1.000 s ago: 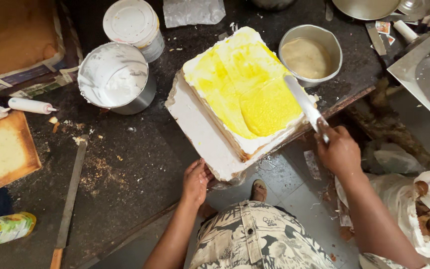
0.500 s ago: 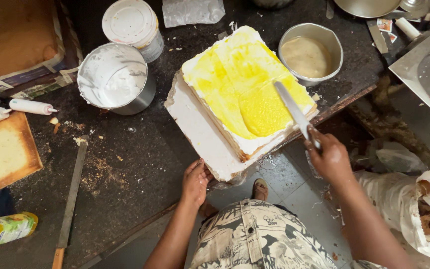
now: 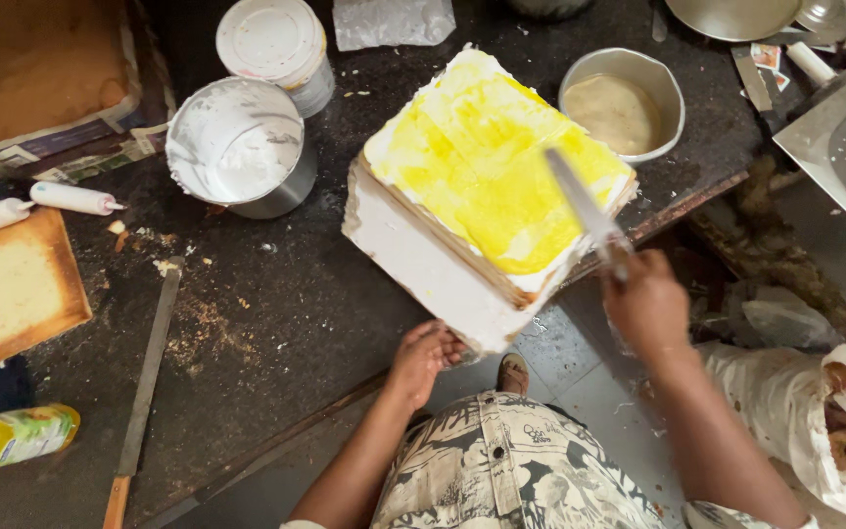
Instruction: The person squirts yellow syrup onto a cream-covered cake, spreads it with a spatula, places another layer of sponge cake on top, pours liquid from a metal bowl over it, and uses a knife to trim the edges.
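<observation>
A rectangular cake (image 3: 487, 167) covered with white cream and a yellow glaze sits on a white board (image 3: 413, 264) that overhangs the edge of the dark worktop. My left hand (image 3: 423, 358) grips the board's near corner from below. My right hand (image 3: 646, 304) holds a long flat metal spatula (image 3: 580, 206), with its blade lying over the cake's right side on the yellow layer.
A metal pot of white cream (image 3: 237, 147) and a lidded white tub (image 3: 274, 44) stand to the left. A bowl of beige cream (image 3: 624, 108) is at the right. A long knife (image 3: 144, 377), sponge slab (image 3: 7, 289), piping bags (image 3: 70, 198) and yellow bottle (image 3: 12, 438) lie left.
My right hand has drawn the spatula leftward and toward me across the cake's right side. The left hand keeps its hold on the board.
</observation>
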